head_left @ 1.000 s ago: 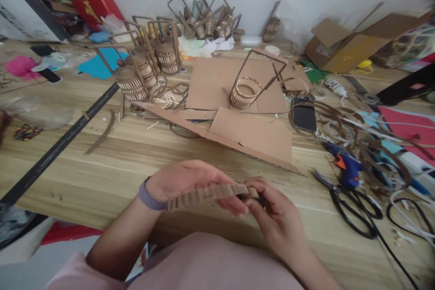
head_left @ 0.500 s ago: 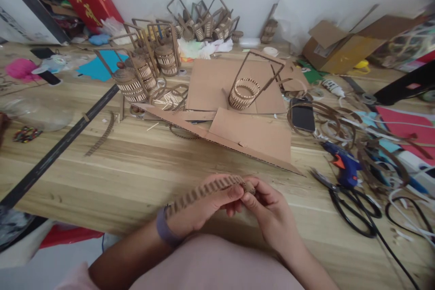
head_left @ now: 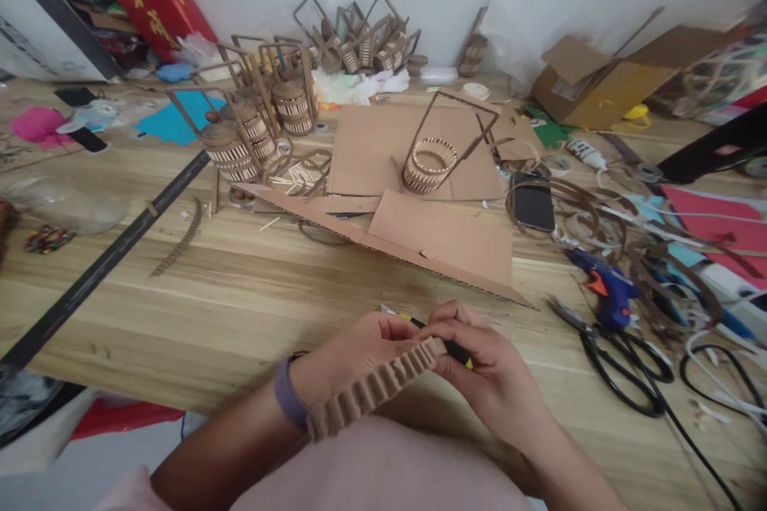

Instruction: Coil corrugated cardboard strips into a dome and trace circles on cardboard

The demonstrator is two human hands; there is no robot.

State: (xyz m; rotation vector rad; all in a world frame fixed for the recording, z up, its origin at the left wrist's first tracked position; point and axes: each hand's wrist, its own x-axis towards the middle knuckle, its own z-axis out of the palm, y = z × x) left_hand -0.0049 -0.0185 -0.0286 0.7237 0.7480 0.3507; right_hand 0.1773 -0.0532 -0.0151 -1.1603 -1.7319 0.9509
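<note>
A ridged strip of corrugated cardboard (head_left: 371,395) slants from my fingers down over my left forearm, close to my body. My left hand (head_left: 353,355) is closed, its curled fingers gripping the strip near its upper end; the fingertips are partly hidden. My right hand (head_left: 494,363) is wrapped around a black and yellow utility knife (head_left: 459,351), whose tip points up and left past my left fingers. The strip's end touches my right thumb. Both hands meet over the table's front edge.
Beyond my hands a bent cardboard sheet (head_left: 443,243) leans upward. A small handled basket (head_left: 430,164) stands on flat cardboard behind it. To the right lie black scissors (head_left: 623,359), a blue glue gun (head_left: 608,287) and a phone (head_left: 534,202). Several lidded baskets (head_left: 231,156) stand left.
The strip has swung down toward my body, and its ridged face shows more. The utility knife, out of sight before, is visible in my right hand.
</note>
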